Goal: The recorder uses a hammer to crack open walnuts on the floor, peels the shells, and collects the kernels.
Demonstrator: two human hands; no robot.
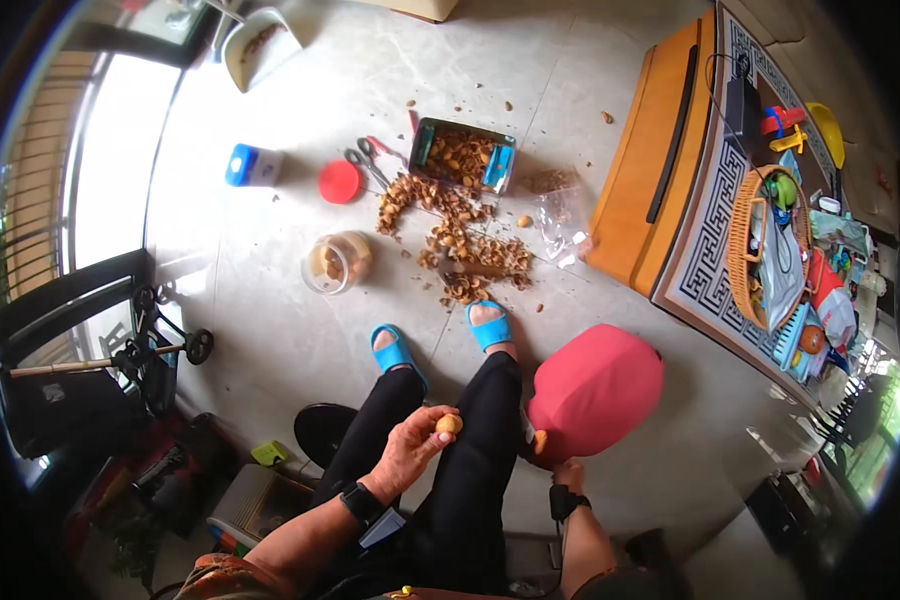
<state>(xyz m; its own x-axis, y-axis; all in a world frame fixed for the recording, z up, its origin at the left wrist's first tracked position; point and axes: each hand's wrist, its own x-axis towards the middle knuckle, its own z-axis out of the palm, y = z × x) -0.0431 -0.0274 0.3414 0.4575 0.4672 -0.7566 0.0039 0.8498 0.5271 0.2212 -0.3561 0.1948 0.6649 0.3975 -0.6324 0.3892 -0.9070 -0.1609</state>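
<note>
My left hand (412, 442) pinches a whole walnut (448, 425) between thumb and fingers above my lap. My right hand (568, 474) is low at the lower edge of a pink-red cushioned seat or stool (600, 390); its fingers are partly hidden, so its grip does not show. Cracked walnut shells (457, 236) lie heaped on the floor before my feet, with a hammer-like tool (471, 268) among them. Behind the heap stands a box of shells (461, 156). A clear plastic jar (334, 262) with pale pieces inside is left of the heap.
Scissors (367, 161), a red lid (339, 181) and a blue-capped container (253, 166) are on the tiles. A clear plastic bag (561, 217) lies beside an orange wooden table (645, 165) bearing a wicker basket (741, 247). A dustpan (259, 46) is at the upper left.
</note>
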